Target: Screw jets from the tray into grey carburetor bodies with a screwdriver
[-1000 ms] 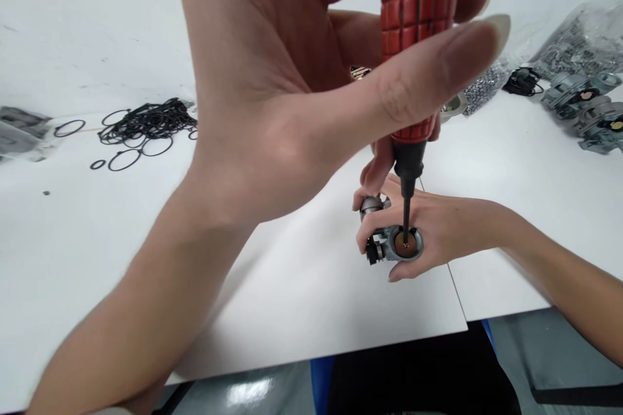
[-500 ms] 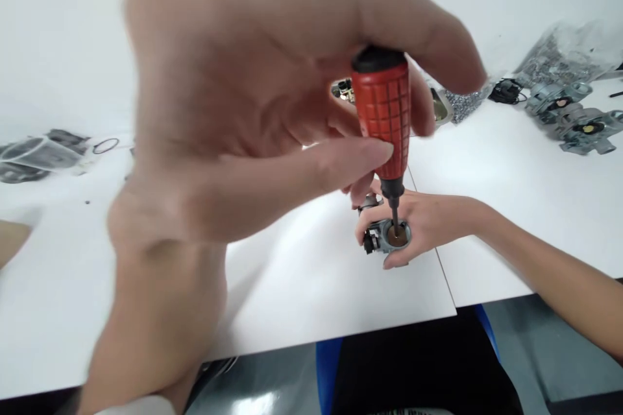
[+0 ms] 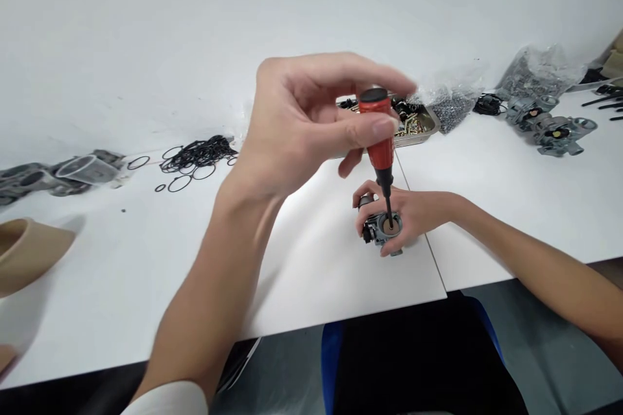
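Note:
My left hand grips a red screwdriver with a black cap and collar, thumb and fingers around its handle. The screwdriver stands nearly upright, its shaft reaching down into the round bore of a grey metal carburetor. Inside that bore is a brown disc, and the tip meets it near the middle; what exactly it touches is too small to tell. My right hand is wrapped round the carburetor from the right and holds it on the white table. Part of the carburetor is hidden by those fingers.
Behind my left hand stands a metal tray of small brass parts. Black rubber rings lie at the back left, near grey parts. A tape roll is at left. More carburetors and bagged parts are at right.
My left hand looks much smaller and farther from the camera, and the view has shifted, showing the rings and tray. The screwdriver remains in the bore; my right hand still holds the carburetor.

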`<state>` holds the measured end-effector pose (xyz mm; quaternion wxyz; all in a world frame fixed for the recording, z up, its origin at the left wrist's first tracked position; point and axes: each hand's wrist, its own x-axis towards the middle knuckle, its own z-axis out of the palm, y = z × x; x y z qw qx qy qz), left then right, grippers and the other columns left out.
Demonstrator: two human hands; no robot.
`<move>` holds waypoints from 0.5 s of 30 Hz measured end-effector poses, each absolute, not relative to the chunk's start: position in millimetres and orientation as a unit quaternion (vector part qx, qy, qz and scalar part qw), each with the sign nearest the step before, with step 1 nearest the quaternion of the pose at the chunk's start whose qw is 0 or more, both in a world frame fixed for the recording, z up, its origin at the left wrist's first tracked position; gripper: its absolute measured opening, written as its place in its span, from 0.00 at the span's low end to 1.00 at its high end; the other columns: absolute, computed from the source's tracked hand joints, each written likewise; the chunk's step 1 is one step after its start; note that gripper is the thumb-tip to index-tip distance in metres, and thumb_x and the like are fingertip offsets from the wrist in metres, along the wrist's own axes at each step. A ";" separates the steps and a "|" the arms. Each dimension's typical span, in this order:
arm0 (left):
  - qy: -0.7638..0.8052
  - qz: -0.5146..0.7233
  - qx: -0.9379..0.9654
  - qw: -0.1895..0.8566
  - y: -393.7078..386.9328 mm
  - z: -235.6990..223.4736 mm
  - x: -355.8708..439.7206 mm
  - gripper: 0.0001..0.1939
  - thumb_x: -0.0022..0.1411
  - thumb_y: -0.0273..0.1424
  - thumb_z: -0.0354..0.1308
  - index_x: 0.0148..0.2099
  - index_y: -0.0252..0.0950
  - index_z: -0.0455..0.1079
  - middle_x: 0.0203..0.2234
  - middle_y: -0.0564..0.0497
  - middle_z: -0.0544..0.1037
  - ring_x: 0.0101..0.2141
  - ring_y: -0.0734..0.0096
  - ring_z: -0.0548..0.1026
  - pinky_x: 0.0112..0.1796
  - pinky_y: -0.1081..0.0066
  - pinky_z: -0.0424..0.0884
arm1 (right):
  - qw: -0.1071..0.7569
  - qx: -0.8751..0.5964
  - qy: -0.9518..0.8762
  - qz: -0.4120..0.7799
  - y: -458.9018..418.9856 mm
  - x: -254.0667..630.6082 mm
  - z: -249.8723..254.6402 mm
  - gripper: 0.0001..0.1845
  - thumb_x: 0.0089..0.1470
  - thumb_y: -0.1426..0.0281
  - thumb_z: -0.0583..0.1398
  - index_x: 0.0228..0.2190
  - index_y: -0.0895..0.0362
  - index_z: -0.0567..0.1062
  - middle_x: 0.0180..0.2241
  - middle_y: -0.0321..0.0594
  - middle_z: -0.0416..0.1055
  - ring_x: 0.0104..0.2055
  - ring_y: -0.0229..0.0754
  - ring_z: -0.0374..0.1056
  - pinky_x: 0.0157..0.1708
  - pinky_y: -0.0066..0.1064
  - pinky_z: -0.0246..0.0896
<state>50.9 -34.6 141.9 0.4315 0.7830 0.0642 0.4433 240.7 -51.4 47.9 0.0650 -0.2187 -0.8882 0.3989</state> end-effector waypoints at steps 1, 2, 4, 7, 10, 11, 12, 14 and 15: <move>0.064 0.445 0.782 0.432 -35.5 141.6 50.7 0.13 0.59 0.19 0.64 0.48 0.31 0.77 0.30 0.47 0.79 0.23 0.71 0.77 0.14 0.77 0.67 | 0.066 -0.218 -0.889 0.398 -51.7 240.7 48.2 0.19 0.50 0.63 0.69 0.44 0.51 0.74 0.56 0.42 0.53 0.60 0.47 0.53 0.64 0.46 0.53; 0.064 0.436 0.786 0.434 -36.8 141.8 50.3 0.14 0.61 0.18 0.62 0.49 0.30 0.76 0.32 0.45 0.80 0.24 0.69 0.77 0.14 0.76 0.69 | 0.067 -0.216 -0.889 0.397 -52.1 240.8 48.4 0.19 0.50 0.63 0.69 0.44 0.51 0.74 0.56 0.42 0.53 0.60 0.47 0.53 0.64 0.46 0.53; 0.057 0.402 0.805 0.431 -40.3 143.0 49.4 0.13 0.62 0.17 0.58 0.48 0.28 0.76 0.37 0.43 0.80 0.28 0.65 0.79 0.17 0.74 0.73 | 0.072 -0.211 -0.890 0.396 -53.0 241.0 48.5 0.19 0.50 0.63 0.68 0.44 0.52 0.74 0.56 0.43 0.54 0.61 0.47 0.52 0.64 0.47 0.53; 0.048 0.425 0.805 0.411 -45.8 143.9 49.9 0.13 0.60 0.20 0.63 0.47 0.32 0.77 0.36 0.46 0.79 0.28 0.67 0.79 0.17 0.75 0.73 | 0.078 -0.216 -0.888 0.398 -54.1 241.2 48.1 0.19 0.50 0.63 0.68 0.44 0.51 0.74 0.56 0.42 0.55 0.61 0.47 0.53 0.64 0.46 0.54; 0.069 0.454 0.786 0.415 -48.6 143.1 51.9 0.15 0.61 0.19 0.62 0.50 0.32 0.76 0.33 0.47 0.79 0.28 0.67 0.79 0.16 0.76 0.71 | 0.079 -0.220 -0.887 0.398 -54.6 241.5 47.5 0.19 0.50 0.63 0.69 0.44 0.50 0.74 0.56 0.41 0.55 0.62 0.47 0.52 0.64 0.45 0.54; 0.074 0.444 0.787 0.421 -48.6 142.9 52.3 0.14 0.62 0.18 0.59 0.49 0.31 0.76 0.34 0.45 0.79 0.29 0.66 0.79 0.17 0.75 0.72 | 0.080 -0.218 -0.887 0.398 -54.6 241.5 47.4 0.19 0.50 0.63 0.69 0.44 0.50 0.74 0.56 0.41 0.54 0.62 0.47 0.52 0.64 0.45 0.53; 0.068 0.428 0.794 0.426 -48.2 142.9 52.4 0.13 0.63 0.18 0.58 0.48 0.31 0.76 0.36 0.44 0.79 0.29 0.65 0.79 0.18 0.73 0.72 | 0.081 -0.216 -0.887 0.399 -54.6 241.6 47.4 0.19 0.50 0.63 0.69 0.44 0.50 0.74 0.56 0.42 0.54 0.62 0.47 0.51 0.64 0.45 0.53; 0.048 0.417 0.803 0.423 -46.5 143.1 51.7 0.09 0.62 0.20 0.60 0.44 0.31 0.77 0.35 0.45 0.78 0.28 0.66 0.78 0.19 0.72 0.72 | 0.083 -0.214 -0.886 0.403 -54.5 241.5 47.1 0.18 0.50 0.64 0.69 0.43 0.51 0.75 0.56 0.42 0.54 0.62 0.47 0.51 0.64 0.45 0.53; 0.044 0.422 0.803 0.419 -45.6 143.3 50.9 0.08 0.61 0.21 0.62 0.44 0.31 0.77 0.33 0.46 0.78 0.27 0.67 0.78 0.18 0.73 0.72 | 0.084 -0.214 -0.885 0.405 -54.4 241.4 46.9 0.18 0.50 0.64 0.68 0.43 0.52 0.75 0.56 0.42 0.54 0.62 0.48 0.51 0.65 0.45 0.52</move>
